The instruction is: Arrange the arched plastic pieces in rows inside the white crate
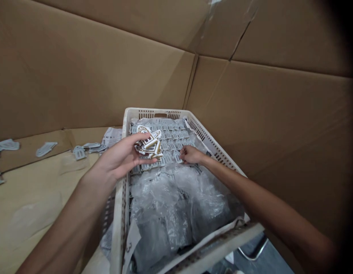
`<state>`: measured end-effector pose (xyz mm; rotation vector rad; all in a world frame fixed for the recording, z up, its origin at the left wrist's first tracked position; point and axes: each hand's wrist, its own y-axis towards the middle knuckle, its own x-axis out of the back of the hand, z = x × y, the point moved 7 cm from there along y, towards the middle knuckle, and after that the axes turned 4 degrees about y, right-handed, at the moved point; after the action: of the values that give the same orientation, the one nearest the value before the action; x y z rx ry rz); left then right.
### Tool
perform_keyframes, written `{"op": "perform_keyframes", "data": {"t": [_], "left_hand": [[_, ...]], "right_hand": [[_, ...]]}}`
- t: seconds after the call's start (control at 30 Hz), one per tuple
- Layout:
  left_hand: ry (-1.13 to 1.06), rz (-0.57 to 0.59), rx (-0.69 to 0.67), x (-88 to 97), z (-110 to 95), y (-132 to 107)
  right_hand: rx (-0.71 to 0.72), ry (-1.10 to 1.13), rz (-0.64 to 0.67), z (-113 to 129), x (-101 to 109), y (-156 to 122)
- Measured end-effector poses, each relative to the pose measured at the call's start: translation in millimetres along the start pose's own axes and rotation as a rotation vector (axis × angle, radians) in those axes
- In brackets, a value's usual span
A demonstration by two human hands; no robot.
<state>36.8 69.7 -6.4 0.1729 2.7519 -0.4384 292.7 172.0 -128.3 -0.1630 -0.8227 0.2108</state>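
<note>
My left hand [123, 154] is closed around several white arch-shaped pieces with gold trim [149, 142], fanned out between thumb and fingers over the crate. My right hand [190, 154] reaches into the white plastic crate [119, 228], its fingertips pinched on the edge of a small white arch-shaped piece [177, 156]. Rows of similar pale pieces [172, 135] lie close together in the far half of the crate. Crumpled clear plastic film [165, 201] covers the near half, and what lies under it is hard to make out.
Tall cardboard walls [93, 68] enclose the back and right side. To the left, loose arch-shaped pieces [79, 152] lie scattered on a cardboard strip and a yellowish surface [36, 198]. A curved metal handle [255, 253] shows below the crate's near right corner.
</note>
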Motion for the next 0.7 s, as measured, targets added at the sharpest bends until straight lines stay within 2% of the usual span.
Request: {"op": "perform_keyframes", "data": {"t": [0.13,0.23,0.3,0.37,0.43,0.5,0.6,0.7], "left_hand": [[0.04,0.057,0.012,-2.2,4.2,3.7],[0.077,0.074,-0.004,-4.1,8.1,5.7],[0.12,0.062,-0.022,-3.9,11.6,6.9],[0.19,0.071,-0.049,-4.3,15.6,8.0],[0.269,0.116,-0.064,-6.6,21.0,8.7],[0.341,0.165,-0.074,-10.0,25.6,8.1],[0.516,0.166,-0.092,-14.4,26.7,3.7],[0.691,0.133,-0.057,-18.3,24.6,-3.0]], "right_hand": [[0.031,-0.076,-0.045,1.3,-0.1,1.4],[0.088,-0.111,-0.11,16.9,9.6,-5.1],[0.215,-0.051,-0.143,44.0,20.6,-17.3],[0.402,0.115,-0.13,81.5,31.3,-37.9],[0.563,0.294,-0.072,119.1,37.5,-63.5],[0.641,0.336,0.011,148.3,34.3,-86.6],[0.672,0.263,0.054,170.3,25.1,-109.0],[0.689,0.247,0.014,173.3,28.7,-118.9]]}}
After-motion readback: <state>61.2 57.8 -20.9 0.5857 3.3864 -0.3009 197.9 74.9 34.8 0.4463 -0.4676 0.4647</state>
